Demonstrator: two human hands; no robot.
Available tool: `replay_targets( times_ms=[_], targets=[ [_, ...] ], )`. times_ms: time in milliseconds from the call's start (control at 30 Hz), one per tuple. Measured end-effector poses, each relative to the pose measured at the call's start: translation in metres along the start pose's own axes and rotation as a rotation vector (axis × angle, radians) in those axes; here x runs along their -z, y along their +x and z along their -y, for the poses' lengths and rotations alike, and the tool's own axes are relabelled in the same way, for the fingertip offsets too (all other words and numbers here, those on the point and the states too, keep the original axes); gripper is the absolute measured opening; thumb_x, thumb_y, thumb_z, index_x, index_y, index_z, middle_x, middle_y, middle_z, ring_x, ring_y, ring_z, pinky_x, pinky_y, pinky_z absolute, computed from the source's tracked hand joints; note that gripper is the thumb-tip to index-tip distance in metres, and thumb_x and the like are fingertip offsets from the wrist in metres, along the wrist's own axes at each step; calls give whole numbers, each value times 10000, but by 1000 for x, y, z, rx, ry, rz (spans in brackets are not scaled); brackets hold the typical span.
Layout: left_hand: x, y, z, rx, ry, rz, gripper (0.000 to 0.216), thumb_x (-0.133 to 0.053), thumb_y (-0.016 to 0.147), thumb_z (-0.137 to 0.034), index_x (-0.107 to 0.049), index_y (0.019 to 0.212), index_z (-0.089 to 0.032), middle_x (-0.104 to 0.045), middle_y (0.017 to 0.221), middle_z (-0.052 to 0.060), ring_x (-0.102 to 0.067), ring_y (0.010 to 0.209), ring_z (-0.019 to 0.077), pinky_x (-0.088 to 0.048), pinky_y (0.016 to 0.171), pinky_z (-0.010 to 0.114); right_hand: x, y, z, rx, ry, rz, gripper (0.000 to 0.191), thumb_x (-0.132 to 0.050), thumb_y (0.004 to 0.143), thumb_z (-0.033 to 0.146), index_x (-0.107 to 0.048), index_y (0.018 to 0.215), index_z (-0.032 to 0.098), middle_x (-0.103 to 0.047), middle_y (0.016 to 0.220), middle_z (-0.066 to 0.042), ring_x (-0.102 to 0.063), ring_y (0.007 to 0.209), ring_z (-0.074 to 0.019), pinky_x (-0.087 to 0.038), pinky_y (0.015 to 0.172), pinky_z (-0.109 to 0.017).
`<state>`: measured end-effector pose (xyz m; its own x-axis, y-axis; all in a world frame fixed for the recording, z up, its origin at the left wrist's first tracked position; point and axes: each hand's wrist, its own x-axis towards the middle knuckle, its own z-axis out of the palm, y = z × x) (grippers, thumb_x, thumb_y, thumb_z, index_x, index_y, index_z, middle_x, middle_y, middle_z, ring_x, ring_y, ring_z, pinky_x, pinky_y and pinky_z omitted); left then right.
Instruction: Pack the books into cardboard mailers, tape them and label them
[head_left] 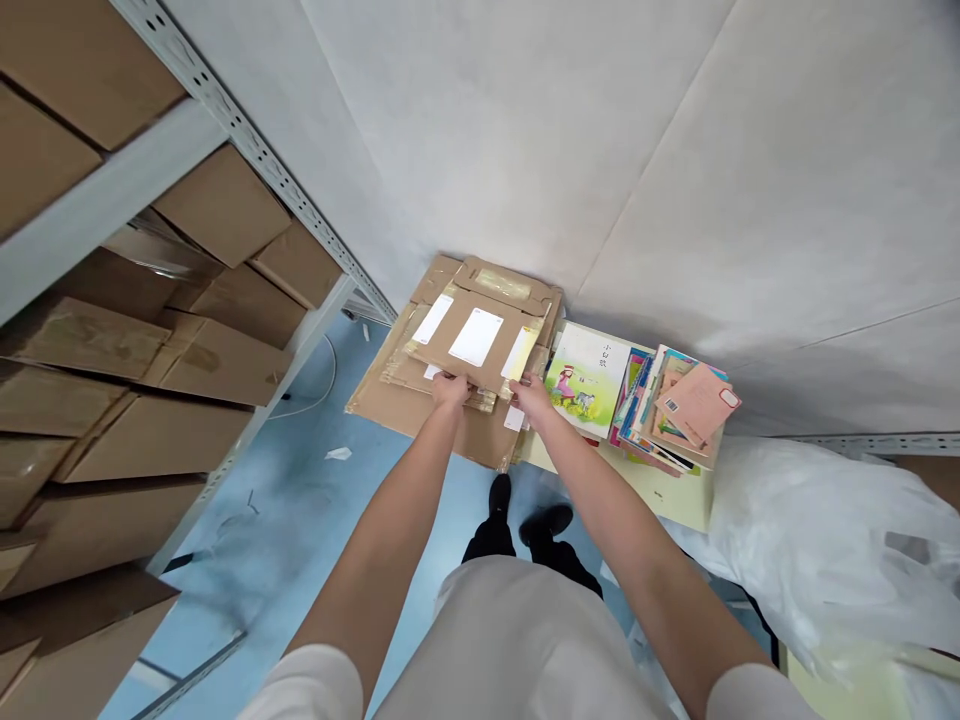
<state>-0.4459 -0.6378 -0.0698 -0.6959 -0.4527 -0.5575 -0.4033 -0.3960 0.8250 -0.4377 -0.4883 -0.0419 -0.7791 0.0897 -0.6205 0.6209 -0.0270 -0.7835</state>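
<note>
Both hands are at the near edge of a flattened cardboard box (439, 335) with white labels on its face. My left hand (451, 389) has its fingers closed on that edge, left of the middle. At the near right corner, by a strip of yellowish tape, my right hand (531, 396) grips the same piece. Beneath it lie more flattened pieces, the lowest a large cardboard sheet (386, 385) that sticks out toward me. Another folded cardboard piece (536, 293) with clear tape shows behind, against the wall. The fingertips are partly hidden.
A picture book (592, 365) and a stack of books (652, 410) sit on a pale yellow surface (686, 500) to the right. A white plastic bag (832, 550) bulges beyond. Shelving with cardboard boxes (172, 430) stands left. A paper scrap (338, 454) lies on the blue floor.
</note>
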Motion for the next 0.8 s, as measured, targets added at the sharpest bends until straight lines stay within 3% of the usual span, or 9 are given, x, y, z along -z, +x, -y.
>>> replay_targets(
  times_ms=[133,267,367,500,567,633,733,800],
  targets=[
    [3,-17,-21,35,-54,-22,207,-585,676,-169,-445,825,-198,-576,683,-11,-608,614,123,-527,634,307,1,-17,14,46,25,75,58,-572,737,173,-539,783,187,-581,682,27,-523,552,-88,-452,564,-235],
    [13,-40,-42,-26,-196,-36,188,-562,679,-220,-420,801,-212,-571,756,-28,-582,638,97,-509,643,277,5,-49,15,166,2,149,106,-618,721,251,-545,764,188,-575,680,38,-532,583,-92,-461,599,-245],
    [25,-54,-49,-104,-215,-12,219,-591,640,-248,-445,799,-210,-581,775,-26,-575,663,104,-490,650,269,23,-75,3,290,-119,208,200,-665,691,317,-589,811,176,-585,706,23,-544,638,-110,-463,659,-275],
    [53,-65,-52,-294,-133,81,277,-644,606,-335,-500,807,-211,-629,831,-9,-594,749,127,-474,695,255,81,-117,-17,377,-136,111,429,-659,711,373,-573,1098,208,-599,815,5,-564,701,-131,-474,697,-304],
    [70,-71,-58,-364,-98,117,291,-668,591,-373,-523,781,-207,-646,822,-4,-600,762,134,-467,707,246,121,-145,-25,384,-116,-19,447,-646,734,399,-560,1136,222,-599,873,-12,-566,707,-134,-478,691,-307],
    [82,-78,-66,-345,-84,201,309,-714,565,-367,-550,774,-207,-653,807,-11,-597,731,126,-467,693,237,159,-176,-34,394,-75,-132,450,-641,745,422,-560,1142,225,-601,893,-25,-573,727,-141,-483,687,-306],
    [81,-95,-76,-285,43,391,371,-764,541,-390,-602,823,-211,-655,752,-8,-581,645,126,-466,616,233,207,-222,-51,412,-43,-339,477,-656,733,454,-567,1150,239,-609,949,-53,-591,813,-173,-500,722,-326],
    [66,-112,-75,-269,172,554,398,-786,526,-410,-626,826,-204,-649,703,-1,-570,610,131,-460,577,232,232,-250,-65,434,-43,-512,533,-678,712,466,-553,1183,249,-603,1066,-84,-587,951,-213,-500,802,-367]
  ],
)
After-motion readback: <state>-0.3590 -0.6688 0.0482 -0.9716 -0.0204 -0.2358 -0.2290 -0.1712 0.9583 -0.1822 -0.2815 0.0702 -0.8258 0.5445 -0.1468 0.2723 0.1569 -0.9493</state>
